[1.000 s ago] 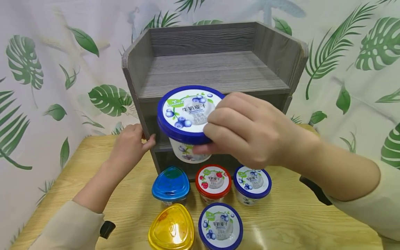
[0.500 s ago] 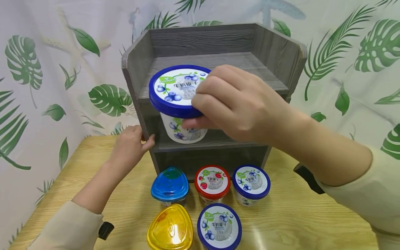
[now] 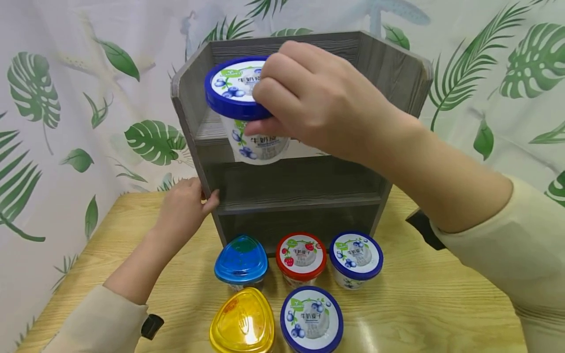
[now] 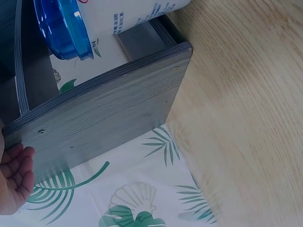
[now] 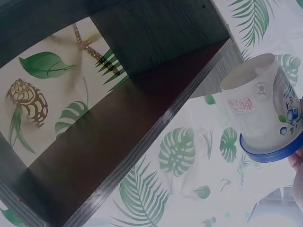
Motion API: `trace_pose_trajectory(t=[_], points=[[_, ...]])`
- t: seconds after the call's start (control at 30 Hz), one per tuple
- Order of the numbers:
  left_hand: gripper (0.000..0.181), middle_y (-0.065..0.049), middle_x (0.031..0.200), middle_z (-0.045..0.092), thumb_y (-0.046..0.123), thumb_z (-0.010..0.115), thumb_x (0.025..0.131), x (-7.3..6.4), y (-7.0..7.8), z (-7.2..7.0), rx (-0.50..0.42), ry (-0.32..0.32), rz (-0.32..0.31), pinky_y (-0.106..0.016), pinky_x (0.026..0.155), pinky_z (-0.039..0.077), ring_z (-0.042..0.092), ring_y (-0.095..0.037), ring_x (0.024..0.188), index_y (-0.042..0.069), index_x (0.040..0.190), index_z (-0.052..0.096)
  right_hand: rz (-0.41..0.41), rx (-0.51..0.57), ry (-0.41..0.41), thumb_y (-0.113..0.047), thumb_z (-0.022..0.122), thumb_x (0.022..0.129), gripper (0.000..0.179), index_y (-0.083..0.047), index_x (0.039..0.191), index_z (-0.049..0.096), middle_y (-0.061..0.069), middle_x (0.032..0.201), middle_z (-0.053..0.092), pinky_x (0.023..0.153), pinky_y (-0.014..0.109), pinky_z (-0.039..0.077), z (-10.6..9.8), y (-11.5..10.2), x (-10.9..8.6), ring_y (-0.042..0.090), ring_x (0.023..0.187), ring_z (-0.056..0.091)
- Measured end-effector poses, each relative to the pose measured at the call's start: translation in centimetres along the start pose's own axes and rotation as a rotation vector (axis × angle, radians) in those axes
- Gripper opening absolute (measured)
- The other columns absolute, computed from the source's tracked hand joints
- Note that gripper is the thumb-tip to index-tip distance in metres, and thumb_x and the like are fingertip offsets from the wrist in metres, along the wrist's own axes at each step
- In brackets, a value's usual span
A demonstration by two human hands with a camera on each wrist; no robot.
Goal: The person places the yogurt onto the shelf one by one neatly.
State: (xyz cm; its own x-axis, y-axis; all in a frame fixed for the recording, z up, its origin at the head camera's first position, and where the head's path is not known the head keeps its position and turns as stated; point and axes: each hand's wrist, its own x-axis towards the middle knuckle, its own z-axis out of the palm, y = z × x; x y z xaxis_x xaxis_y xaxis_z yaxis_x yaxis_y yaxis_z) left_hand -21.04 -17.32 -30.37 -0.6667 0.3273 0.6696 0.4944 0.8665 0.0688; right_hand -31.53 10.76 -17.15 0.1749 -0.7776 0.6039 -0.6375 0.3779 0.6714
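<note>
My right hand (image 3: 309, 90) grips a white tub with a blue lid and blueberry print (image 3: 256, 139) by its rim, fingers curled over the lid and thumb below it. The tub is raised in front of the top level of a grey wooden shelf (image 3: 300, 201). In the right wrist view the tub (image 5: 260, 109) shows its underside, beside the shelf. My left hand (image 3: 183, 201) holds the shelf's left side panel, thumb on the front edge; in the left wrist view its curled fingers (image 4: 19, 170) lie against the panel's outer face.
Before the shelf on the wooden table (image 3: 419, 294) stand a blue-lidded triangular tub (image 3: 241, 260), a red-lidded strawberry tub (image 3: 301, 256), a blueberry tub (image 3: 356, 257), a yellow-lidded tub (image 3: 243, 321) and another blueberry tub (image 3: 311, 321). A leaf-print cloth (image 3: 79, 113) hangs behind.
My right hand has lifted the blueberry tub up and slightly left, from in front of the middle shelf to the height of the top level. The left hand stays on the side panel.
</note>
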Motion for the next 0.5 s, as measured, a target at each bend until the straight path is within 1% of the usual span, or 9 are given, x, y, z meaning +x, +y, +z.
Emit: trace_pose_trajectory(t=[0.1,0.13,0.2,0.23,0.33,0.5], points=[[0.02,-0.013,0.063,0.055,0.014,0.064,0.085,0.0,0.0,0.2,0.004,0.015,0.006,-0.035,0.052,0.044,0.05,-0.028,0.058,0.0,0.075,0.053,-0.006,0.014,-0.014,-0.048,0.056,0.09,0.048,-0.009,0.117,0.055,0.008,0.105,0.059,0.095,0.043,0.047,-5.3,-1.8,3.5,0.028,0.096,0.054],[0.02,-0.013,0.062,0.055,0.013,0.065,0.084,0.0,0.0,0.2,0.003,0.018,0.007,-0.035,0.052,0.043,0.05,-0.028,0.058,0.0,0.074,0.053,-0.009,0.019,-0.007,-0.045,0.055,0.091,0.045,-0.006,0.113,0.055,0.01,0.1,0.058,0.093,0.041,0.048,-6.7,-2.4,4.3,0.028,0.094,0.055],[0.02,-0.013,0.062,0.055,0.013,0.065,0.084,0.0,0.0,0.2,0.001,0.022,0.008,-0.035,0.052,0.042,0.05,-0.028,0.058,0.0,0.074,0.053,-0.011,0.023,0.005,-0.04,0.055,0.093,0.04,-0.001,0.105,0.056,0.013,0.093,0.057,0.087,0.038,0.051,-8.7,-3.4,5.7,0.028,0.089,0.055],[0.02,-0.013,0.062,0.054,0.013,0.065,0.084,0.0,0.0,0.2,-0.003,0.024,0.007,-0.035,0.052,0.042,0.05,-0.029,0.058,0.0,0.074,0.053,-0.016,0.016,-0.002,-0.038,0.054,0.094,0.04,0.001,0.102,0.055,0.014,0.092,0.057,0.086,0.038,0.052,-9.4,-3.8,6.2,0.029,0.088,0.055],[0.019,-0.013,0.063,0.055,0.012,0.065,0.084,-0.1,0.1,0.1,-0.008,0.024,0.001,-0.036,0.052,0.043,0.05,-0.029,0.058,0.001,0.074,0.053,-0.012,-0.005,-0.033,-0.035,0.049,0.096,0.039,0.003,0.099,0.054,0.017,0.089,0.056,0.084,0.037,0.053,-10.4,-4.5,7.1,0.03,0.085,0.056],[0.019,-0.013,0.063,0.056,0.012,0.065,0.084,-0.1,0.2,0.1,-0.008,0.02,-0.011,-0.036,0.051,0.043,0.052,-0.03,0.059,0.001,0.074,0.054,0.015,-0.038,-0.078,-0.033,0.043,0.098,0.039,0.005,0.099,0.055,0.017,0.089,0.056,0.084,0.034,0.052,-10.4,-4.8,7.8,0.029,0.085,0.055]])
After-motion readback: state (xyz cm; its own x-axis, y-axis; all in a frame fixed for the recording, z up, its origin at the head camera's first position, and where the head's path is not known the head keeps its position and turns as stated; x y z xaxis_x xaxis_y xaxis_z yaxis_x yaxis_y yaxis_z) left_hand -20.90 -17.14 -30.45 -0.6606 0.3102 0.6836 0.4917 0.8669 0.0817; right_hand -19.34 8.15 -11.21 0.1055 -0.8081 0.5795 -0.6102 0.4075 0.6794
